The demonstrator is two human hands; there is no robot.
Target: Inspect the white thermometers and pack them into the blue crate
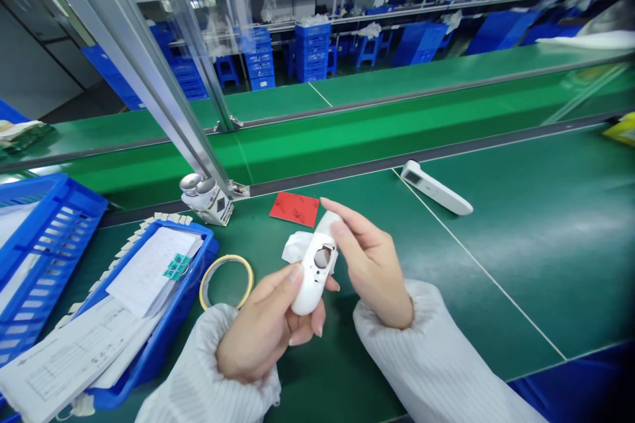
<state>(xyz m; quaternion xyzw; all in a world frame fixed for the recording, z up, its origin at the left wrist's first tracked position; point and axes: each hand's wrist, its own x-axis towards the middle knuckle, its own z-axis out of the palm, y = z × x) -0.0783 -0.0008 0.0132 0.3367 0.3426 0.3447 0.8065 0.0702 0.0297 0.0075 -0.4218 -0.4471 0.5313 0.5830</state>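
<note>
Both hands hold a white plastic device shell [314, 271] with a round hole in it, above the green table. My left hand [268, 327] grips its lower end with fingers and thumb closed round it. My right hand [370, 261] pinches its upper end. A crumpled white cloth [296, 246] lies on the table just behind the shell; whether the right hand touches it I cannot tell. A finished white thermometer-like device [435, 188] lies farther back right.
A roll of yellowish tape [226, 281] and a red card [294, 209] lie near the hands. A blue tray [163, 330] with papers sits at left beside a blue basket [34, 238]. A metal post [149, 79] rises behind, with a small white-and-silver gadget [206, 198] at its foot.
</note>
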